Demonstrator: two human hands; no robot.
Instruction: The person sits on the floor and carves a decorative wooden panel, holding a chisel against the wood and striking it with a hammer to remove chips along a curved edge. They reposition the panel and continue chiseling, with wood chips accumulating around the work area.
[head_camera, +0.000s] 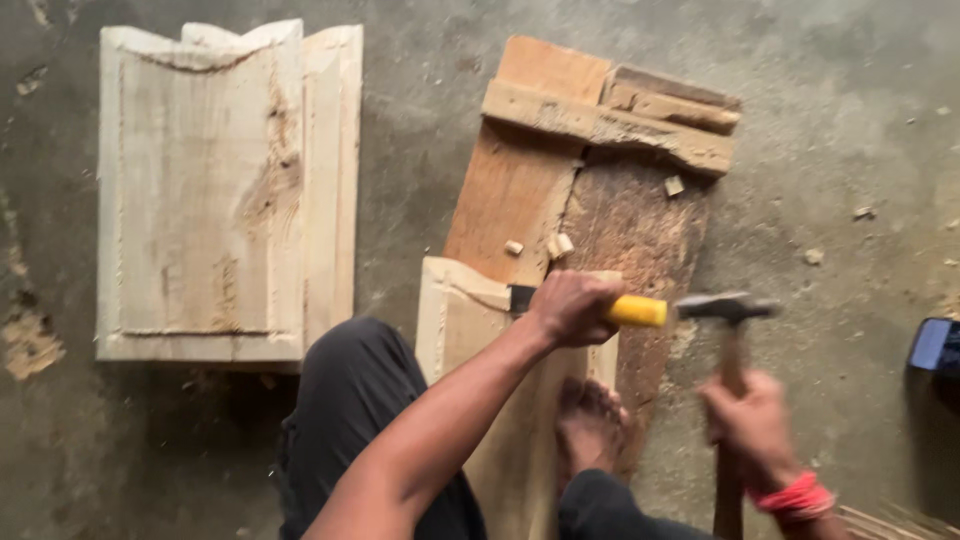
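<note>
Your left hand is wrapped in a closed fist around a chisel, fingers pressed together over the yellow handle; the dark blade end shows at the left of the fist and the handle end at the right. The chisel lies nearly level across the top of a pale panel, which rests on a brown board on the floor.

Your right hand, with a red band at the wrist, grips the wooden shaft of a hammer, fingers curled shut around it. The metal hammer head stands just beside the chisel's handle end; motion blur hides whether they touch.

Your bare foot presses on the panel below the left hand, and your knee in dark cloth sits to its left.

A second, larger carved panel lies flat well apart at upper left. A short batten crosses the top of the board. Small wood chips lie on the board just above the chisel, others scattered on the floor. A blue object shows at the right edge.
</note>
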